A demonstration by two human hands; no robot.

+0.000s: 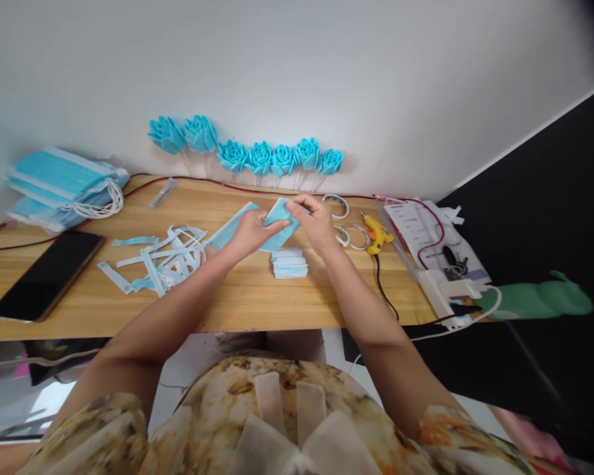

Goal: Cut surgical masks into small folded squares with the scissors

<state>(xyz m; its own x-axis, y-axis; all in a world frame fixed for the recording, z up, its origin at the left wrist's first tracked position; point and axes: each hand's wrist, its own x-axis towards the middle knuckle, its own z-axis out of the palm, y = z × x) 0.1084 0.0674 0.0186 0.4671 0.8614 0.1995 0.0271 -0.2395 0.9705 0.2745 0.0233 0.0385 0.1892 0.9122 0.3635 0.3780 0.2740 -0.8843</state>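
Note:
Both my hands hold one light-blue piece of mask fabric [280, 219] above the wooden table [237, 297]. My left hand [253, 231] pinches its lower left part with thumb on top. My right hand [313, 218] grips its upper right edge with closed fingers. Just below the hands lies a small stack of folded blue fabric pieces [289, 262]. A longer blue strip [228, 227] extends left from under my left hand.
Cut mask strips and ear loops [158, 260] lie left of centre. A pile of blue masks [64, 188] and a black phone [49, 274] are at far left. Blue fabric roses [257, 155] lean on the wall. Tape rolls [337, 206], a yellow glue gun [377, 232] and a power strip [450, 293] are right.

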